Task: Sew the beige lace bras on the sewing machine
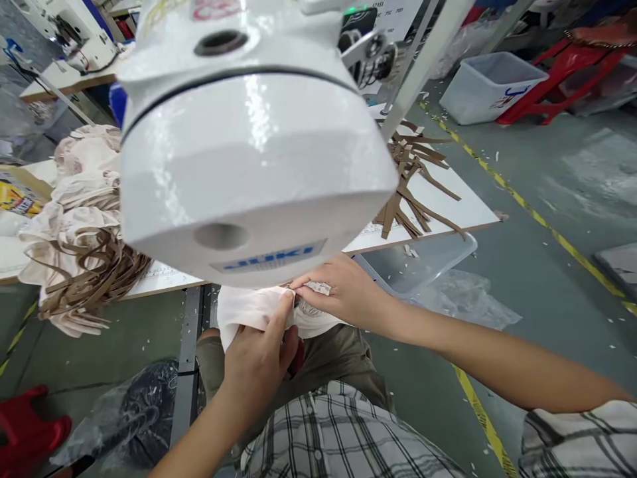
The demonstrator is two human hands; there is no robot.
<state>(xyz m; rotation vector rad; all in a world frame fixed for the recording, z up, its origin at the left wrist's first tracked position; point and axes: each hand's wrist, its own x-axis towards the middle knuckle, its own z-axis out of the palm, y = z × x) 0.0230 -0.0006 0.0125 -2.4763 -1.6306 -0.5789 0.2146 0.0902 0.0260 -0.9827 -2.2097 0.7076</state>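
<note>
Near side of the sewing machine [259,153], creased off-white cloth [249,309] runs lengthwise left-right, pinched by left hand [259,355] and right hand [346,292].

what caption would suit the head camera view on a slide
Left hand and right hand hold pale cloth near a white JUKI machine head, brown strips on either side.

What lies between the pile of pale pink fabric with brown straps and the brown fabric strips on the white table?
In the head view, a glossy white sewing machine head stands between the pile and the strips, hiding what is behind.
</note>
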